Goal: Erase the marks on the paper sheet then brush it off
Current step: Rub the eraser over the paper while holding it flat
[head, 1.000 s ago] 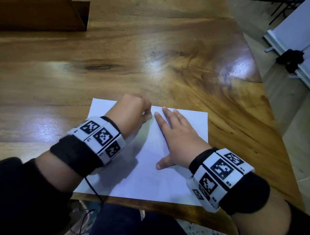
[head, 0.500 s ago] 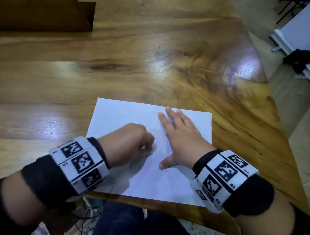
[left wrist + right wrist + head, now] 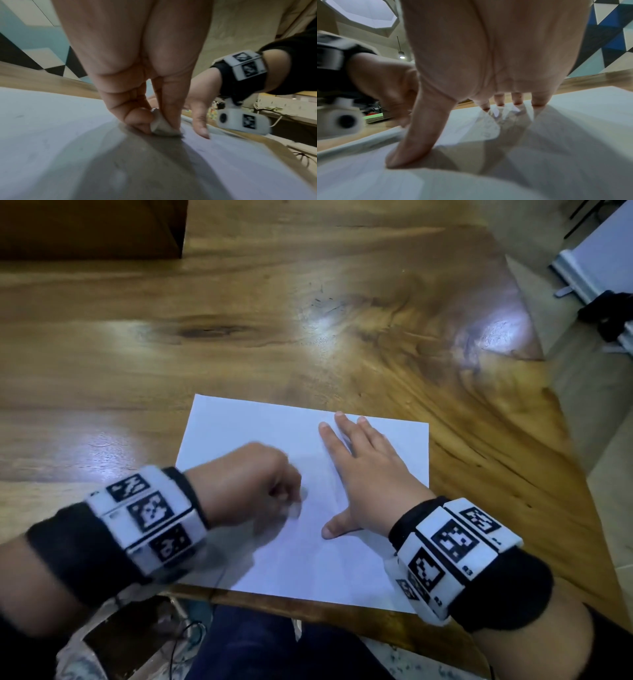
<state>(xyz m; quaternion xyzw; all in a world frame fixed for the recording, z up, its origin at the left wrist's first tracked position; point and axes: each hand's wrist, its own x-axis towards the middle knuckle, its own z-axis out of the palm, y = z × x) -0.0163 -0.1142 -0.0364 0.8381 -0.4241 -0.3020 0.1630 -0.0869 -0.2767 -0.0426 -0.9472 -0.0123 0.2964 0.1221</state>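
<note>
A white paper sheet (image 3: 246, 426) lies on the wooden table (image 3: 239, 302) near its front edge. My left hand (image 3: 253, 484) is curled over the middle of the sheet and pinches a small white eraser (image 3: 161, 127) between thumb and fingers, its tip down on the paper (image 3: 42, 121). My right hand (image 3: 363, 474) lies flat on the sheet's right half, fingers straight and spread, thumb out to the left. In the right wrist view the fingertips (image 3: 537, 101) and thumb press on the paper (image 3: 590, 108). Any marks on the sheet are too faint to make out.
A dark wooden box (image 3: 89, 227) stands at the table's far left corner. The table's right edge runs diagonally beside a light floor (image 3: 589, 405). My dark trousers (image 3: 274, 645) show below the front edge, with a thin cable (image 3: 191, 631) hanging there.
My left hand has moved from the sheet's top edge down and toward me to the middle of the sheet, still curled. The right hand has stayed flat on the paper.
</note>
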